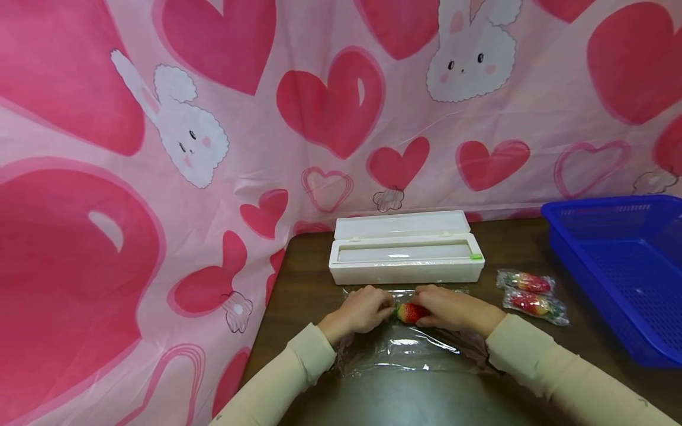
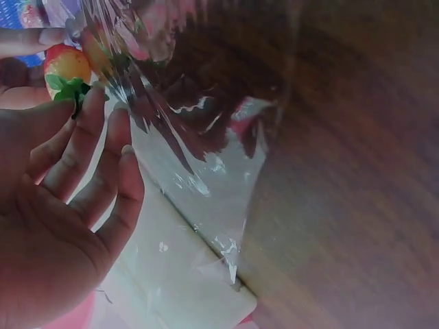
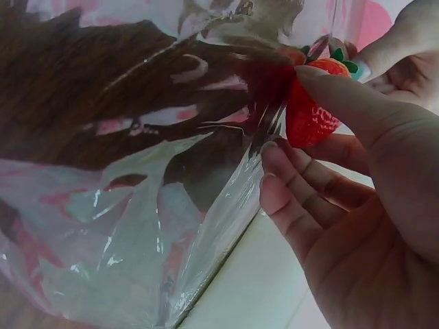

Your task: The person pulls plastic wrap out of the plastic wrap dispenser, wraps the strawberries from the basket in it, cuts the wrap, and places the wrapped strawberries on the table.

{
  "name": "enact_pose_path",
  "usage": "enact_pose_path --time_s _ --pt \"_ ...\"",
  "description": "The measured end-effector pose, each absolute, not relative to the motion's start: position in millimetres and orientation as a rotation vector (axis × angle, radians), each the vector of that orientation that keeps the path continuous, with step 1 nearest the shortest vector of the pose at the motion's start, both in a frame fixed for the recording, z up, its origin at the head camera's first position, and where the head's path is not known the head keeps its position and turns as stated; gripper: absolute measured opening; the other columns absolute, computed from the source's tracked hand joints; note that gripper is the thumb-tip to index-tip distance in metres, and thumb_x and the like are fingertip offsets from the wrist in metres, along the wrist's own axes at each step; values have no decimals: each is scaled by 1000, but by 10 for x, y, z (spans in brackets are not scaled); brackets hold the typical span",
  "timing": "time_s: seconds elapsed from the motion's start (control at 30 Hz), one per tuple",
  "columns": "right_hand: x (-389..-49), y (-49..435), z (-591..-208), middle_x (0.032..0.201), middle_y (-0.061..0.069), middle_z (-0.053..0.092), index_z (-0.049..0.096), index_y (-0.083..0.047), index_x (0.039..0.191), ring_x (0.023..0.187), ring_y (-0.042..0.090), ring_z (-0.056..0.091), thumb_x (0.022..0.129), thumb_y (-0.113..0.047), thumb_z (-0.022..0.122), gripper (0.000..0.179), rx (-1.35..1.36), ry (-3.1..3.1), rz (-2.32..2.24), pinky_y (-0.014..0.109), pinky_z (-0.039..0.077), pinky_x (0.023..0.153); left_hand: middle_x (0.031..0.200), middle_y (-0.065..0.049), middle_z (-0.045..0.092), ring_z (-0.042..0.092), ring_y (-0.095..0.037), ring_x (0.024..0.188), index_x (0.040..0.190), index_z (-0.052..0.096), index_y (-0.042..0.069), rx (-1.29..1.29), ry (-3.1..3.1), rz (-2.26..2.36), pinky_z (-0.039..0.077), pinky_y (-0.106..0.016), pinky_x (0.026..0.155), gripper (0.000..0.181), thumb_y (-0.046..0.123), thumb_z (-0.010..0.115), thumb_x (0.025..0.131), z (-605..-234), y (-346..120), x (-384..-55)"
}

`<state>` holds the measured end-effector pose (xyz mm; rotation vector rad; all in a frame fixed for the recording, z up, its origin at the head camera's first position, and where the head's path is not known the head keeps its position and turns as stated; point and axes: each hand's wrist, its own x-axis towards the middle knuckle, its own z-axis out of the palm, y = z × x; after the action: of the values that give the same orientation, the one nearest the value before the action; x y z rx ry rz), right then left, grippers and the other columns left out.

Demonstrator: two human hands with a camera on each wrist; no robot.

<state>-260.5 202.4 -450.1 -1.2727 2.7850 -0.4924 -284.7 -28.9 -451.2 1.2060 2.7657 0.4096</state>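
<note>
A red strawberry (image 1: 409, 313) with a yellowish leaf end lies sideways between the two hands, over a sheet of clear plastic film (image 1: 405, 358). My left hand (image 1: 366, 309) pinches its green leaves between thumb and forefinger; the left wrist view shows the leaves (image 2: 68, 88) at those fingertips. From the other side my right hand (image 1: 447, 309) holds the red body, its thumb on top and fingers beneath in the right wrist view, where the strawberry (image 3: 312, 120) shows its pointed tip. Creased film (image 3: 226, 199) stretches beside the fingers in both wrist views.
Behind the hands stands a white film dispenser box (image 1: 407, 273), its lid raised and a roll inside. Two film-wrapped strawberries (image 1: 535, 304) lie to the right on the dark wooden table (image 1: 303, 266). A blue plastic basket (image 1: 578, 263) stands at the far right. Patterned pink cloth hangs behind.
</note>
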Motion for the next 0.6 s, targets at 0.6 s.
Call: enact_pose_path --time_s 0.6 --pt "-1770 2617 -4250 99 -9 59 69 -19 105 82 7 57 82 -42 84 36 -1120 3005 -342 36 52 66 91 12 62 53 0 76 99 72 21 1416 2672 258 46 -21 63 27 39 84 84 -4314 -929 -2307"
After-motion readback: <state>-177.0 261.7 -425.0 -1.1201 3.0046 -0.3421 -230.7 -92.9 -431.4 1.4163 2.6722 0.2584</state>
